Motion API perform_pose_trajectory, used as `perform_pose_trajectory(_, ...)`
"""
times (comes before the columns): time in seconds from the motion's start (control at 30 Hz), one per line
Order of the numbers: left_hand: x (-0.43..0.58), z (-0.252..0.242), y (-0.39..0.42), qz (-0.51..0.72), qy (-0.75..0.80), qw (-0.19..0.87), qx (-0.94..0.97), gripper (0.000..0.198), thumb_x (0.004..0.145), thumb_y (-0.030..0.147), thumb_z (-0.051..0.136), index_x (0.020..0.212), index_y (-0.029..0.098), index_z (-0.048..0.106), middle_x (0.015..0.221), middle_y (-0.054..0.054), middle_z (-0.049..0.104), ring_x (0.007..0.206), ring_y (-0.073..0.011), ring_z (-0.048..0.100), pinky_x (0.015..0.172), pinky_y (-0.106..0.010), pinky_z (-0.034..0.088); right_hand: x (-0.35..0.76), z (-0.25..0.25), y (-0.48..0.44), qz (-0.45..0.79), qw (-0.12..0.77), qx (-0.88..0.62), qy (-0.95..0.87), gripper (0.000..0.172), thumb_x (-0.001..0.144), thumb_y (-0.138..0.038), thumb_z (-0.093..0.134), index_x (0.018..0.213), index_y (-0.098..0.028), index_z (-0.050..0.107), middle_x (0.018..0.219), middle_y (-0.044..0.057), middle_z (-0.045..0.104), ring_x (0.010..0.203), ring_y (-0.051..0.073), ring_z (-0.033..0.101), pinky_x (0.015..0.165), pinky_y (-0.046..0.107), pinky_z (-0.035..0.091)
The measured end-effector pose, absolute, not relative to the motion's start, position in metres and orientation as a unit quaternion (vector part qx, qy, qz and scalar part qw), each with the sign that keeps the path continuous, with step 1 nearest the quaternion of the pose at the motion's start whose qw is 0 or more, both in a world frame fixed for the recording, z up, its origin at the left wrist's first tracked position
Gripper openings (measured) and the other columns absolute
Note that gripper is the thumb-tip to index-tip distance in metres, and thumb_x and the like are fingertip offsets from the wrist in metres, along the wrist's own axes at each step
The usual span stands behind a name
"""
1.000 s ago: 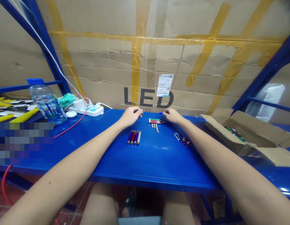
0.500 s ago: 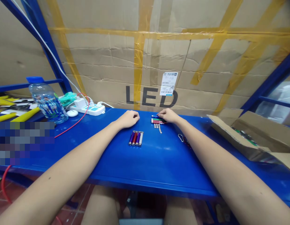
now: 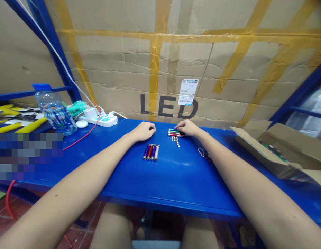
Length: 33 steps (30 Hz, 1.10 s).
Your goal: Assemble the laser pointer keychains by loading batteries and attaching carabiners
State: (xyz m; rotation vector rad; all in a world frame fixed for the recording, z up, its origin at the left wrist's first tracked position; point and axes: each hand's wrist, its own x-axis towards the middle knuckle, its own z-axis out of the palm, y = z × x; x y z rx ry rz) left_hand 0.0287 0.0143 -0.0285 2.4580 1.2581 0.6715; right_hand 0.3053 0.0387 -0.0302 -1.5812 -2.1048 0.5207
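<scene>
My left hand (image 3: 145,130) rests on the blue table (image 3: 165,176) with its fingers curled under; nothing shows in it. Just in front of it lies a tidy row of small coloured tubes (image 3: 151,152), purple, red and silver. My right hand (image 3: 186,127) lies with its fingertips on a stack of thin coloured tubes (image 3: 174,132) at the table's back. A short line of small silver button cells (image 3: 175,140) runs toward me from that stack. A metal clip with a few coloured pieces (image 3: 203,154) lies beside my right forearm.
A big taped cardboard box marked LED (image 3: 176,65) walls off the back. An open cardboard box (image 3: 282,148) holding small parts sits at the right. At the left are a water bottle (image 3: 55,114), a white power strip (image 3: 99,120) with a red wire, and yellow-handled tools (image 3: 17,126).
My right hand has moved left onto the stack of thin tubes. My left hand has barely shifted. The view has moved slightly.
</scene>
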Motion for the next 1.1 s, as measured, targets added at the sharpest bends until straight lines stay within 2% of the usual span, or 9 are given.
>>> perform_pose_trajectory(0.4, 0.029, -0.027, 0.013, 0.231, 0.44, 0.146, 0.855, 0.021, 0.086, 0.028, 0.05, 0.079, 0.02, 0.067, 0.092, -0.007, 0.073, 0.086, -0.0229, 0.064, 0.078, -0.034, 0.045, 0.303, -0.031, 0.037, 0.205, 0.232, -0.567, -0.763, 0.028, 0.08, -0.01, 0.061, 0.098, -0.015, 0.081, 0.098, 0.008, 0.078, 0.085, 0.02, 0.069, 0.08, 0.027, 0.053)
perform_pose_trajectory(0.7, 0.028, -0.028, 0.014, 0.231, 0.441, 0.149, 0.854, 0.021, 0.084, 0.031, 0.05, 0.079, 0.02, 0.068, 0.092, -0.007, 0.074, 0.086, -0.0226, 0.064, 0.078, -0.034, 0.045, 0.306, -0.034, 0.039, 0.207, 0.242, -0.566, -0.76, 0.029, 0.08, -0.013, 0.061, 0.1, -0.016, 0.08, 0.09, 0.007, 0.078, 0.077, 0.018, 0.068, 0.069, 0.027, 0.051)
perform_pose_trajectory(0.97, 0.033, -0.024, 0.009, 0.249, 0.408, 0.204, 0.854, 0.018, 0.079, 0.029, 0.057, 0.079, 0.019, 0.071, 0.089, -0.006, 0.075, 0.087, -0.0225, 0.066, 0.084, -0.035, 0.046, 0.313, -0.035, 0.038, 0.174, 0.272, -0.557, -0.765, 0.027, 0.083, -0.014, 0.058, 0.1, -0.014, 0.079, 0.099, 0.009, 0.077, 0.084, 0.019, 0.068, 0.081, 0.029, 0.051)
perform_pose_trajectory(1.1, 0.032, -0.015, 0.004, 0.215, 0.364, 0.277, 0.863, 0.015, 0.075, 0.027, 0.06, 0.074, 0.02, 0.073, 0.084, -0.005, 0.074, 0.084, -0.0211, 0.066, 0.083, -0.033, 0.048, 0.308, -0.02, 0.024, 0.094, 0.277, -0.569, -0.769, 0.027, 0.082, -0.011, 0.056, 0.095, -0.014, 0.079, 0.097, 0.01, 0.077, 0.084, 0.021, 0.067, 0.079, 0.029, 0.049)
